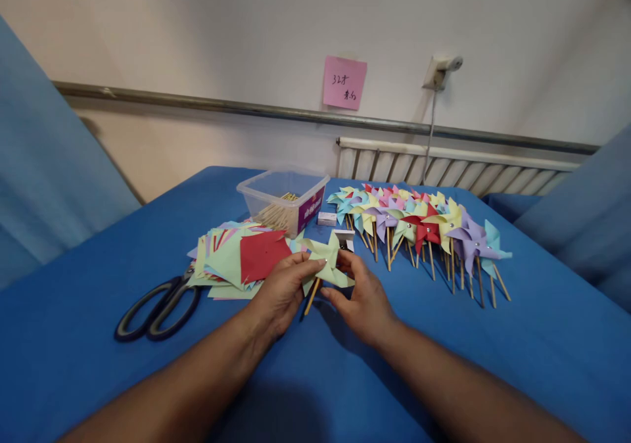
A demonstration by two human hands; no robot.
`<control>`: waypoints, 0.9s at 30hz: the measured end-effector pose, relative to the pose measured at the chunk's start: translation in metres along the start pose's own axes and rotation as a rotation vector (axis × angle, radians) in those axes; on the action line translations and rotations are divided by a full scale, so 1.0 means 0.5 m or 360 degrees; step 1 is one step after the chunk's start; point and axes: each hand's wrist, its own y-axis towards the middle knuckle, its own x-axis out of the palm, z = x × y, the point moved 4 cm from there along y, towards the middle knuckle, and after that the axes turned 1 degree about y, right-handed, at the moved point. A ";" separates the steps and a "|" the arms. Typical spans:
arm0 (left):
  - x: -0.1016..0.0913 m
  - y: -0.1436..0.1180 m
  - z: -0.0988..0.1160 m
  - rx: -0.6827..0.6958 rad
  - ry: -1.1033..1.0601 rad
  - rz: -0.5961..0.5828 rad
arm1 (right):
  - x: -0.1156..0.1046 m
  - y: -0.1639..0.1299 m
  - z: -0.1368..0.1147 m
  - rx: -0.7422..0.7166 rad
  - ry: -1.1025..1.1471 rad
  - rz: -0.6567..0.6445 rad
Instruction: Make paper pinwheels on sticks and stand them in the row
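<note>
A light green paper pinwheel (326,259) on a short wooden stick is held between both hands just above the blue table (73,338). My left hand (280,292) grips its left blades and my right hand (362,302) pinches its right side near the pin. A stack of coloured paper squares (236,259) with a red sheet on top lies just left of my left hand. Finished pinwheels (424,226) in several colours lie in a row to the right.
Black-handled scissors (158,305) rest at the left of the paper stack. A clear plastic box (283,203) of wooden sticks stands behind the paper. A small white box (327,218) sits beside it. A pink note (344,82) hangs on the wall.
</note>
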 end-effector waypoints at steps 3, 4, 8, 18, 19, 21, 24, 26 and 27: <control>0.003 -0.001 -0.003 -0.0034 -0.0039 -0.0023 | -0.004 -0.001 -0.008 -0.0078 -0.0123 0.0009; 0.003 -0.001 -0.004 -0.0038 -0.0048 -0.0018 | -0.006 -0.001 -0.010 -0.0094 -0.0140 0.0012; 0.006 -0.004 -0.007 -0.0067 -0.0092 -0.0009 | -0.010 -0.001 -0.020 -0.0146 -0.0231 -0.0001; 0.010 -0.005 -0.009 -0.0106 -0.0154 -0.0003 | -0.017 -0.001 -0.030 -0.0357 -0.0442 -0.0004; 0.010 -0.005 -0.010 -0.0107 -0.0147 -0.0007 | -0.017 0.000 -0.030 -0.0379 -0.0465 -0.0003; 0.009 -0.005 -0.010 -0.0102 -0.0122 -0.0007 | -0.018 0.001 -0.031 -0.0417 -0.0511 0.0005; 0.006 -0.005 -0.012 -0.0076 -0.0089 0.0012 | -0.019 0.001 -0.028 -0.0435 -0.0541 0.0026; 0.006 -0.005 -0.014 -0.0070 -0.0080 0.0006 | -0.019 0.001 -0.025 -0.0418 -0.0521 0.0036; 0.006 -0.006 -0.015 -0.0070 -0.0078 0.0002 | -0.020 0.002 -0.024 -0.0406 -0.0503 0.0041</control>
